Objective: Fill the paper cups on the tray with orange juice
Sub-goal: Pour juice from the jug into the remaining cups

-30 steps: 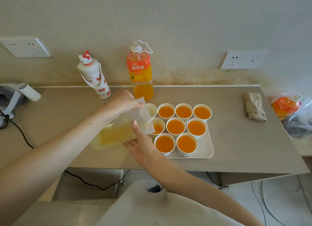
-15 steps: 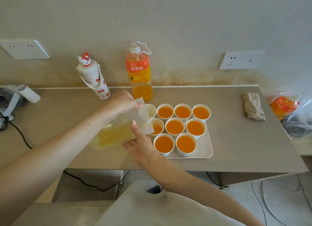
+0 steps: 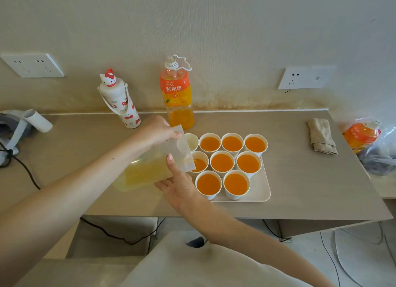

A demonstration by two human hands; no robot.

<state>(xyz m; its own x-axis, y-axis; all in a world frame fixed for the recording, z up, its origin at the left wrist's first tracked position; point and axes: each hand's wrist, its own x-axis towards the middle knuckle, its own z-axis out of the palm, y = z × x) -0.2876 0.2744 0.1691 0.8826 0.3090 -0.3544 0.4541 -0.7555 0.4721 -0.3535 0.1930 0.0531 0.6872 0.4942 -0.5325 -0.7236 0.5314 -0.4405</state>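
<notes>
We pinch the floppy, slippery pouch [image 3: 150,171] by its far corner with our left hand [image 3: 158,130]; our right hand [image 3: 180,186] props its mouth with a straight finger.

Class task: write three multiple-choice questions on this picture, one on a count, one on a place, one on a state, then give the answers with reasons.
1. How many paper cups stand on the tray? A six; B twelve; C nine.
2. Where does the folded cloth lie? A on the floor; B on the table, right of the tray; C under the tray.
3. How is the clear container held? A tilted toward the cups; B upright; C upside down.
Key: C, rows of four, three and two; B, it lies apart from the tray; A, the left hand grips it slanted, mouth over the cups.
</notes>
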